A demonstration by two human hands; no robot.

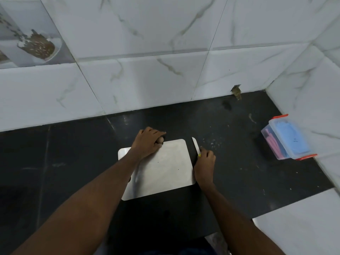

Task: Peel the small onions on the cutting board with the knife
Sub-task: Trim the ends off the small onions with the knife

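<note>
A small brownish onion (160,140) sits at the far left corner of the cutting board (165,173), mostly hidden under the left hand (147,142). The fingers of that hand curl over and around it, so only a rounded, dull-skinned bit shows beneath the fingertips; whether more than one onion lies under the palm cannot be told. The board is a pale, off-white rectangle with softly rounded corners and a matte, faintly scuffed face carrying a few tiny dark specks.

Just off the board's right edge, the right hand (204,165) is closed around the handle of the knife (195,145), fingers wrapped tight with a sliver of yellow handle showing above the knuckles. The blade is short, slim and white, tapering to a point that angles away from the person and slightly left, over the bare counter beside the board.

The counter (64,159) is dark, smooth, polished stone with dusty smears and pale crumbs scattered right of the knife. Behind and to the right rise glossy white wall tiles (165,43) with grey marble veining. Near the right wall stands a clear plastic box (287,138), rectangular, with orange-red clip latches and blue and pink contents.
</note>
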